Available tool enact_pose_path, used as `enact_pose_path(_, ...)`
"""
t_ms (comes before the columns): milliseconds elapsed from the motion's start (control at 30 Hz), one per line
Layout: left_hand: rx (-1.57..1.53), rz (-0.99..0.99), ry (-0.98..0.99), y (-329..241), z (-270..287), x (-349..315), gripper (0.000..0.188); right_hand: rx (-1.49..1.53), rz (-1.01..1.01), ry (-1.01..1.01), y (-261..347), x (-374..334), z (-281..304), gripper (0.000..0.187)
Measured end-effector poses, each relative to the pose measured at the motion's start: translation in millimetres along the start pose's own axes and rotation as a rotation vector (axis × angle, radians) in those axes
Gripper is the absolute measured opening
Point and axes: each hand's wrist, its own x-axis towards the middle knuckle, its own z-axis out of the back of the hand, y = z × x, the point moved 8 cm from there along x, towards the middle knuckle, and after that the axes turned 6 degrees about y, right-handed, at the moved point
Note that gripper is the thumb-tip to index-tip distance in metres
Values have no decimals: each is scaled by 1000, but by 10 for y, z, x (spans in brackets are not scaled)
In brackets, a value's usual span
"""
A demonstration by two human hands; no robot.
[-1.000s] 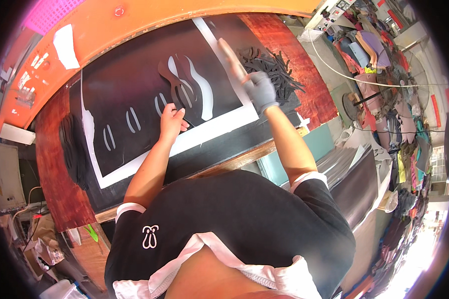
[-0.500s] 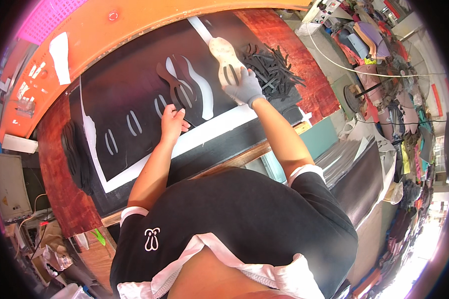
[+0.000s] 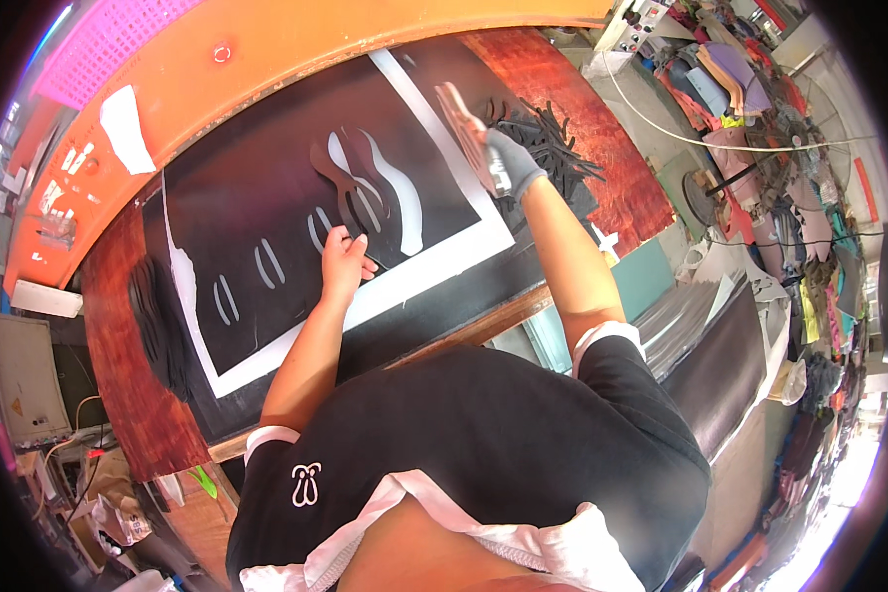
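Observation:
My right hand (image 3: 515, 166), in a grey glove, grips a sole-shaped cutting die (image 3: 461, 123), pale-faced in the earlier picture. The die is tipped up on its side above the right edge of the black sheet (image 3: 266, 197), so its edge and reddish side show, a little blurred. My left hand (image 3: 345, 264), bare, has its fingers curled around the near end of a dark sole-shaped cut piece (image 3: 340, 178). That piece lies partly out of its cutout, and a curved white opening (image 3: 397, 192) shows beside it. Pairs of narrow white slots (image 3: 268, 263) run to the left in the sheet.
A heap of dark strips (image 3: 553, 148) lies right of the die. Stacked dark pieces (image 3: 155, 316) sit at the board's left. Behind the reddish board (image 3: 602, 128) stands an orange machine beam (image 3: 296, 49). A white strip (image 3: 444, 252) edges the sheet.
My right hand has lifted the die off the sheet, moved it right and tilted it on its side. The left hand stays by the cut piece, its fingers slightly shifted.

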Motion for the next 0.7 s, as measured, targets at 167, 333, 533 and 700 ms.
enact_pose_path(167, 3, 11, -12, -14, 2, -14, 24, 666, 119, 192, 132, -25, 112, 49)
enact_pose_path(333, 12, 26, -3, -14, -7, -3, 19, -562, 603, -80, 263, 43, 289, 47)
enact_pose_path(533, -29, 24, 9, 31, -11, -23, 21, 391, 440, 55, 178, 250, 131, 48)
enact_pose_path(700, -24, -10, 9, 9, 0, -19, 22, 608, 156, -90, 130, 327, 49, 47)
